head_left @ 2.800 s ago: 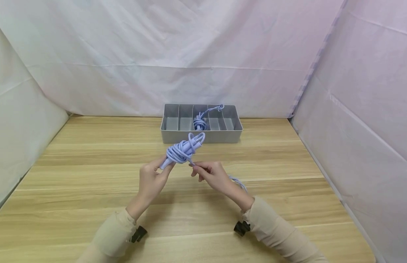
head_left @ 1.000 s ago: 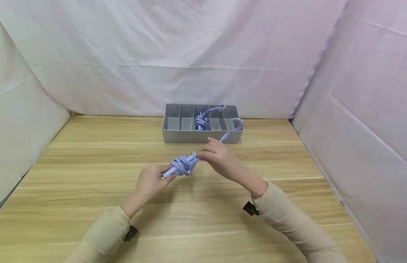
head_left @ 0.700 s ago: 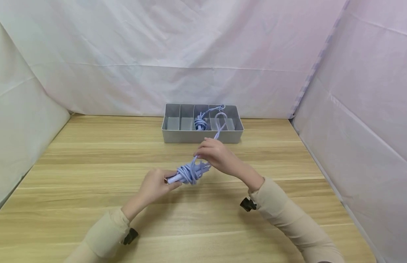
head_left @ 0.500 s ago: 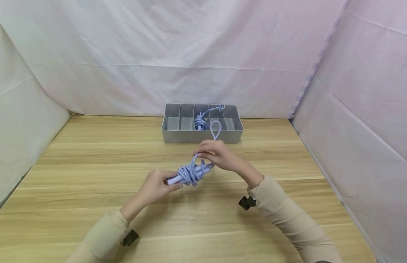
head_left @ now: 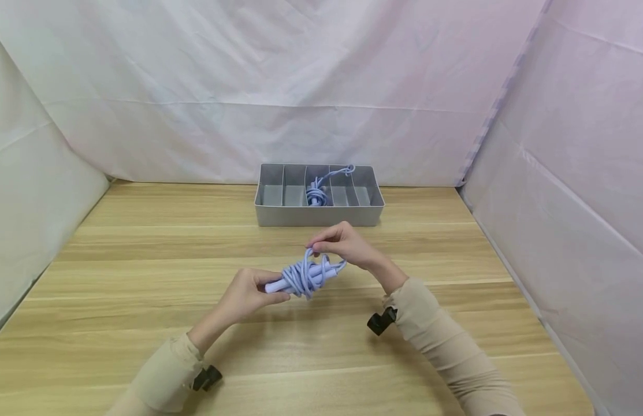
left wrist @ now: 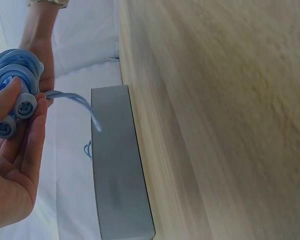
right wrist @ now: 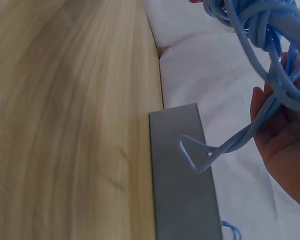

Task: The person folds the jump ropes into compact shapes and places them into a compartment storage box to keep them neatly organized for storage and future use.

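My left hand [head_left: 248, 293] grips the near ends of two lavender-blue handles of a jump rope [head_left: 300, 277], held above the table. Its cord is wound several times round the handles' middle. The open, hollow ends of the handles [left wrist: 25, 106] show in the left wrist view, under my left thumb. At the far side of the bundle, my right hand [head_left: 347, 245] pinches a loop of the cord between thumb and fingertips. A twisted tail of cord [right wrist: 235, 140] hangs past my right fingers in the right wrist view, ending in a bent loop.
A grey tray [head_left: 321, 216] with several compartments stands at the table's back edge. In its middle compartment lies another wound blue jump rope [head_left: 316, 193], its cord end reaching over the divider to the right. White cloth walls [head_left: 248, 133] enclose the back and sides.
The left hand has brought the bundle slightly right and lower. My right hand has come down with the cord, and the loop that stood up behind it has dropped from the head view.
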The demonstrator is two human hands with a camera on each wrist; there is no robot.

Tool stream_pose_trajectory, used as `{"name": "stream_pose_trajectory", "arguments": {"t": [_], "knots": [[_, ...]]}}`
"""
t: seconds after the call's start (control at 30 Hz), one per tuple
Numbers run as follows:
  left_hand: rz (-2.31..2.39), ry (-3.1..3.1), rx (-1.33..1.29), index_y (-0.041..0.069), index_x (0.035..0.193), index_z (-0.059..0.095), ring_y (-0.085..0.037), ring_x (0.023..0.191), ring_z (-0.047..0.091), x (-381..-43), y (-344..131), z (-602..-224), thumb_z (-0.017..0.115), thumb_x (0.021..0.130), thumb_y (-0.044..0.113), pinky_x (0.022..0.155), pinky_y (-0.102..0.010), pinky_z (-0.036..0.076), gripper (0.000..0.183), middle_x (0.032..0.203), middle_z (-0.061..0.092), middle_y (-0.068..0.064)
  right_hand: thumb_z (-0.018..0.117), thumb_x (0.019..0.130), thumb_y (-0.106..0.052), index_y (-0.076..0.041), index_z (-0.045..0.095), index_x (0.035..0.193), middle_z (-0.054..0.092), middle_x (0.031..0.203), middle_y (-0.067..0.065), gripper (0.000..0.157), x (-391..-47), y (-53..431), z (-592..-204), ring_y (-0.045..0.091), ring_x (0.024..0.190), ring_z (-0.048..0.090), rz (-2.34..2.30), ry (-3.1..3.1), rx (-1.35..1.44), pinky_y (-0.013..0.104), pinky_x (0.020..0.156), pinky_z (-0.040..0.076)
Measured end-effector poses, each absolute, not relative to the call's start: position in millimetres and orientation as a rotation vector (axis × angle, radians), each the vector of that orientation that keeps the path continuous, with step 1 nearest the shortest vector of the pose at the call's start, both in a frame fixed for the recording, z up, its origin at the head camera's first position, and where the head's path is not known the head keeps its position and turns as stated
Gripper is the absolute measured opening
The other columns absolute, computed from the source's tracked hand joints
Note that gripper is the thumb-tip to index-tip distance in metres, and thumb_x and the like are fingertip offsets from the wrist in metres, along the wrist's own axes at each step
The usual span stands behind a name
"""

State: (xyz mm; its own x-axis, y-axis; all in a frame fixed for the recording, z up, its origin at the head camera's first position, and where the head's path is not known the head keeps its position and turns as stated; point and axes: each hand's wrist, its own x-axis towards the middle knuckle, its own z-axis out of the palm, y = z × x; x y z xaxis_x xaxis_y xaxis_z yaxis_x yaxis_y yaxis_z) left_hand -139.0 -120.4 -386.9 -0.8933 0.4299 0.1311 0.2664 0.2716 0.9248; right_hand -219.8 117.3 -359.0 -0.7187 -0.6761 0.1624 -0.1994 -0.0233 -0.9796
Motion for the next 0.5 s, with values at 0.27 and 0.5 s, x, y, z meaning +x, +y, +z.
{"name": "stream_pose_trajectory", "arguments": {"t": [0.27,0.5], "knots": [[1.855,2.213,0.555,-0.012,0.100,0.063,-0.005,0.070,0.062,-143.1,-119.0,-391.3,0.072,0.071,-0.001,0.063,-0.023,0.055,0.032,0.090,0.066,-0.023,0.057,0.087,-0.005,-0.017,0.070,0.080,0.068,0.078,-0.003,0.020,-215.2,110.8,-379.2,0.008,0.070,0.061,-1.958,1.782,-0.574,0.018,0.064,0.051],[1.918,2.167,0.373,-0.009,0.105,0.062,-0.006,0.077,0.063,-148.3,-120.4,-392.6,0.073,0.073,0.004,0.070,-0.024,0.054,0.036,0.094,0.067,-0.017,0.045,0.087,0.006,-0.018,0.066,0.077,0.064,0.078,-0.006,0.033,-207.4,107.9,-397.4,0.007,0.074,0.056,-2.030,1.805,-0.391,0.019,0.069,0.047]]}}
